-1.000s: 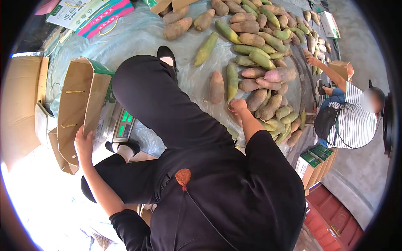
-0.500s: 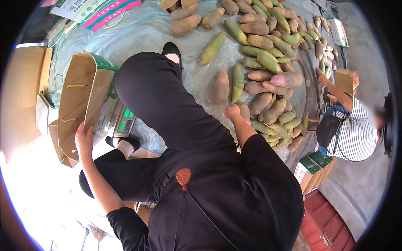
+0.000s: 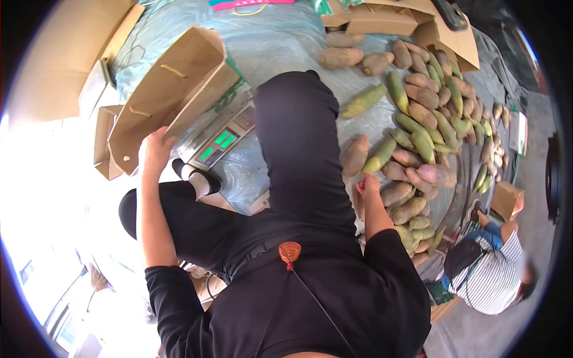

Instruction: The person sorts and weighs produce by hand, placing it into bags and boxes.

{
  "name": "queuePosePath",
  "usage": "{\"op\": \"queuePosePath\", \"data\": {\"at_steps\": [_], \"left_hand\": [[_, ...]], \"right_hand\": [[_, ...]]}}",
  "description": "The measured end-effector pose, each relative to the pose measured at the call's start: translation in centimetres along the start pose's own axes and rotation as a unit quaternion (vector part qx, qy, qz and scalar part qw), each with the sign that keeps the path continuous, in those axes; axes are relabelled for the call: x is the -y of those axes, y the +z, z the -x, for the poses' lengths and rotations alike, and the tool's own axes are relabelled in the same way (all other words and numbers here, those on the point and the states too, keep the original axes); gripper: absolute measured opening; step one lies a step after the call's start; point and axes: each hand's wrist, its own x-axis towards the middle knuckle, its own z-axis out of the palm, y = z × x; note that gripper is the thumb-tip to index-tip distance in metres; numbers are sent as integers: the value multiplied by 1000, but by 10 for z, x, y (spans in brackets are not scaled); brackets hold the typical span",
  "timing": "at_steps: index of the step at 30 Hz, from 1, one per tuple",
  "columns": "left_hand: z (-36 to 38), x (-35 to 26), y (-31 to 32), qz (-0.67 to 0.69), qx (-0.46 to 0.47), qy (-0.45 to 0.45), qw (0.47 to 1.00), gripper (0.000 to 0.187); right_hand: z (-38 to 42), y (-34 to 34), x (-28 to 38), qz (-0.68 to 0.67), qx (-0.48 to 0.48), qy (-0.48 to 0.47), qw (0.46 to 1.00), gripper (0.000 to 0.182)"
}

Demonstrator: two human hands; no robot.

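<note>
My left hand (image 3: 154, 152) grips the near edge of a tall open brown carton (image 3: 200, 56), which tilts beside a scale (image 3: 224, 143) with green lit digits. The carton has cord handles and a green printed side. My right hand (image 3: 369, 184) is closed at the lower tip of a green tuber (image 3: 379, 156); its fingertips are partly hidden. A brown tuber (image 3: 356, 155) lies just left of that one. Right of my hand spreads a pile of brown and green tubers (image 3: 421, 119) on plastic sheeting (image 3: 286, 48).
My bent knee (image 3: 295, 113) stands between scale and tubers. An open carton (image 3: 382, 21) lies at the top, a large box (image 3: 54, 59) at upper left. A person in a striped shirt (image 3: 486, 280) is at lower right, near a small carton (image 3: 507, 200).
The view has turned and shifted, so the scene sits lower and further right, and more of the top carton shows. Both hands keep their places at the carton edge and the green tuber's tip.
</note>
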Motion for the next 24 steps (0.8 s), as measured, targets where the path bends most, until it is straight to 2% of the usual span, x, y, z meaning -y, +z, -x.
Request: {"op": "queuePosePath", "data": {"at_steps": [3, 5, 6, 8, 9, 11, 14, 17, 19, 20, 24], "left_hand": [[0, 4, 0, 6, 16, -1, 1000, 26], [2, 4, -2, 6, 13, 7, 1000, 26], [4, 3, -2, 4, 13, 16, 1000, 26], [8, -4, -9, 3, 27, 13, 1000, 26], [10, -8, -11, 1, 40, 7, 999, 26], [10, -11, -8, 9, 42, 12, 999, 26], [10, 0, -2, -9, 41, 7, 999, 27], [13, -7, -10, -18, 62, -15, 998, 31], [11, 2, -2, -44, 29, 3, 999, 32], [12, 1, -3, -38, 28, 0, 999, 32], [14, -4, -8, -10, 37, -2, 999, 36]], "right_hand": [[17, 1, 31, -31, -24, -15, 999, 12], [26, 1, 49, 0, -14, -104, 994, 14], [28, 1, 57, 0, -16, -106, 994, 14], [30, 5, 79, -9, -13, -188, 982, 16], [35, 9, 91, -11, -18, -190, 981, 16], [49, 19, 122, -15, -39, -290, 956, 19], [64, 22, 174, -20, -72, -356, 931, 23], [104, 33, 221, 15, -45, -395, 918, 23], [157, 54, 246, 30, -2, -426, 904, 23], [173, 61, 257, 15, 61, -443, 894, 24], [286, 115, 292, 70, 165, -560, 809, 23]]}}
